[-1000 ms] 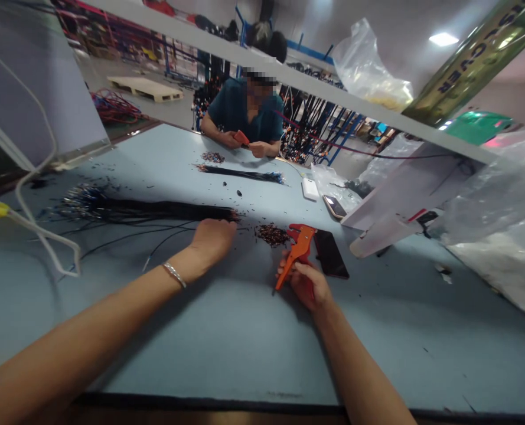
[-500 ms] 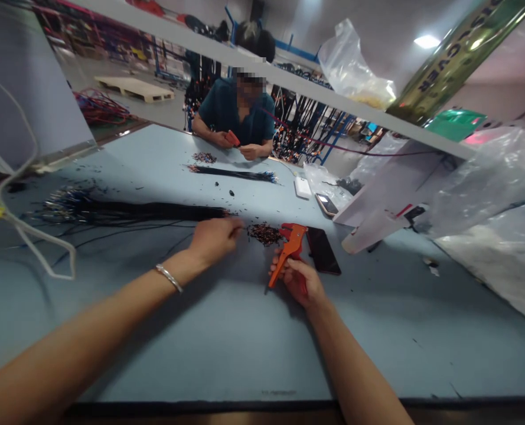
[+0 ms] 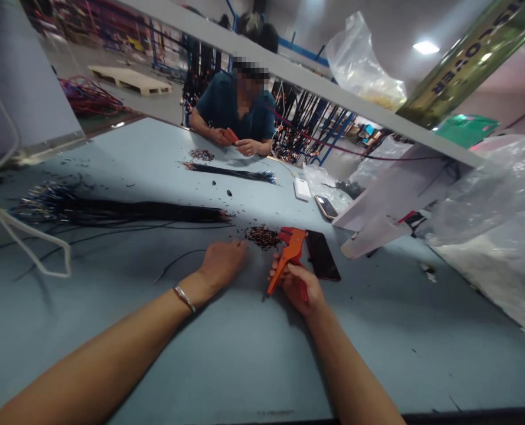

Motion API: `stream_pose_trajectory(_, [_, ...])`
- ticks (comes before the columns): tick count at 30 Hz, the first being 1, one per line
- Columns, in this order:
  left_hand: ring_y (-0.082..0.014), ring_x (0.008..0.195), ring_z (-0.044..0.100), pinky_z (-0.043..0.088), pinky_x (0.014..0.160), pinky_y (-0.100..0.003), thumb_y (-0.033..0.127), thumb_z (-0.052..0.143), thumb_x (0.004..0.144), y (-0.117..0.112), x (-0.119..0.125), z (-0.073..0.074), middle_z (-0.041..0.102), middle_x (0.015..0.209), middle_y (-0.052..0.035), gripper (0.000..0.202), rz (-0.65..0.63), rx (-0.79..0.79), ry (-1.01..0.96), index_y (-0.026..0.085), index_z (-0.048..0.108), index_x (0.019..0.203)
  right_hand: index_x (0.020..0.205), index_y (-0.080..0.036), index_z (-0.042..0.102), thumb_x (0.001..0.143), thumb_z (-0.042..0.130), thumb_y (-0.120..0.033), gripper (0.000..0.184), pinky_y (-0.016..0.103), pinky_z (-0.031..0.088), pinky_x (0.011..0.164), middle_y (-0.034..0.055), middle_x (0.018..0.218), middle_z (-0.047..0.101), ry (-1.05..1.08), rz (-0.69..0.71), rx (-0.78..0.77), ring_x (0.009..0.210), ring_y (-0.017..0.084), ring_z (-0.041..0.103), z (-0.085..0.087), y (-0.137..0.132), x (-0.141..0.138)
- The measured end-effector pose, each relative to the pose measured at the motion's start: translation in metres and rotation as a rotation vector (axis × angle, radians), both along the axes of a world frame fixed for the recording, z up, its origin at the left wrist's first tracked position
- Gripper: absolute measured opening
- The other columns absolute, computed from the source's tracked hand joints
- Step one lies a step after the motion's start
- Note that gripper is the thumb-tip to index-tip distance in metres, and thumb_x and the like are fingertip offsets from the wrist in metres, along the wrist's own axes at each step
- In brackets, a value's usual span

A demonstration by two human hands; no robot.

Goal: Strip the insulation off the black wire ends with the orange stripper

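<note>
My right hand point(image 3: 302, 284) is wrapped round an orange and red wire stripper point(image 3: 291, 251), its jaws pointing up and left. With fingers closed, my left hand point(image 3: 224, 264) is just below the pile of cut scraps. A single black wire point(image 3: 176, 261) trails out to the left from under that hand; its held end is hidden by the fingers. Behind lies a thick bundle of black cables point(image 3: 147, 211), with pale and blue tips at the left and coppery tips at the right. The small dark and coppery scraps point(image 3: 263, 236) lie between the bundle and the stripper's jaws.
A black phone point(image 3: 322, 255) lies right of the stripper. Across the table a co-worker point(image 3: 235, 112) holds a red tool beside a smaller cable bundle point(image 3: 231, 171). A white cord point(image 3: 45, 265) hangs at left; plastic bags point(image 3: 492, 236) crowd the right side.
My left hand has come away from the bundle's right end, down and slightly right, and a single black wire now shows beside it. My right hand stays nearly in place with the stripper.
</note>
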State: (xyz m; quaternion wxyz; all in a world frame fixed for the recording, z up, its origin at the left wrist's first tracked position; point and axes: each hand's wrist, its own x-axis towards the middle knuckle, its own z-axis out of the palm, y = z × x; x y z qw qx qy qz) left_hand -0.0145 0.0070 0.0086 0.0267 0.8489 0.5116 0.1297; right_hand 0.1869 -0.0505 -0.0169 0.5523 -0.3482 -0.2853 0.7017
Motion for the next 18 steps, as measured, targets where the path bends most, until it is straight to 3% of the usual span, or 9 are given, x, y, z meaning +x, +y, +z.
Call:
stream_pose_trajectory(4, [-0.0231, 0.072, 0.066, 0.042, 0.057, -0.028, 0.021, 0.046, 0.084, 0.032, -0.024, 0.019, 0.072, 0.085, -0.0097, 0.022, 0.112, -0.121, -0.098, 0.018, 0.067, 0.09, 0.096, -0.018, 0.069, 0.074, 0.062, -0.023, 0.024, 0.034, 0.054, 0.077, 0.0024, 0.083, 0.071, 0.009, 0.005, -0.009, 0.075, 0.018, 0.066, 0.002, 0.001, 0.0])
stream_pose_trajectory(6, [-0.0206, 0.072, 0.065, 0.041, 0.059, -0.026, 0.025, 0.048, 0.08, 0.045, -0.037, 0.024, 0.072, 0.079, -0.0055, 0.021, 0.052, -0.266, -0.183, 0.019, 0.068, 0.084, 0.095, -0.018, 0.069, 0.074, 0.061, -0.023, 0.023, 0.034, 0.054, 0.078, 0.0022, 0.084, 0.071, 0.013, 0.01, -0.013, 0.076, 0.018, 0.066, 0.003, 0.001, 0.001])
stream_pose_trajectory(11, [-0.0153, 0.061, 0.063, 0.042, 0.057, -0.021, 0.027, 0.045, 0.075, 0.056, -0.048, 0.017, 0.07, 0.068, -0.0002, 0.02, -0.043, -0.616, -0.31, 0.018, 0.063, 0.076, 0.096, -0.017, 0.069, 0.074, 0.061, -0.024, 0.024, 0.035, 0.054, 0.078, 0.003, 0.084, 0.071, 0.021, 0.01, -0.012, 0.077, 0.018, 0.066, 0.001, 0.003, 0.002])
stream_pose_trajectory(14, [-0.0161, 0.064, 0.064, 0.043, 0.06, -0.022, 0.026, 0.044, 0.074, 0.058, -0.044, 0.015, 0.07, 0.069, -0.0011, 0.021, -0.03, -0.532, -0.302, 0.018, 0.064, 0.075, 0.097, -0.018, 0.068, 0.075, 0.061, -0.025, 0.025, 0.036, 0.053, 0.081, 0.0031, 0.085, 0.071, 0.003, 0.006, 0.004, 0.078, 0.018, 0.066, 0.001, 0.003, 0.003])
stream_pose_trajectory(16, [-0.0177, 0.071, 0.064, 0.043, 0.063, -0.023, 0.026, 0.046, 0.073, 0.058, -0.042, 0.019, 0.07, 0.075, -0.0029, 0.022, 0.025, -0.371, -0.303, 0.017, 0.066, 0.078, 0.097, -0.018, 0.068, 0.076, 0.06, -0.024, 0.024, 0.036, 0.053, 0.082, 0.003, 0.085, 0.071, 0.007, 0.001, 0.008, 0.078, 0.018, 0.066, 0.001, 0.002, 0.003])
stream_pose_trajectory(18, [-0.0175, 0.072, 0.064, 0.043, 0.064, -0.024, 0.027, 0.047, 0.074, 0.056, -0.042, 0.026, 0.071, 0.077, -0.0035, 0.023, 0.058, -0.35, -0.356, 0.017, 0.066, 0.082, 0.096, -0.017, 0.069, 0.076, 0.058, -0.023, 0.023, 0.037, 0.053, 0.082, 0.0035, 0.084, 0.071, 0.024, -0.004, -0.004, 0.077, 0.019, 0.066, 0.001, 0.002, 0.003])
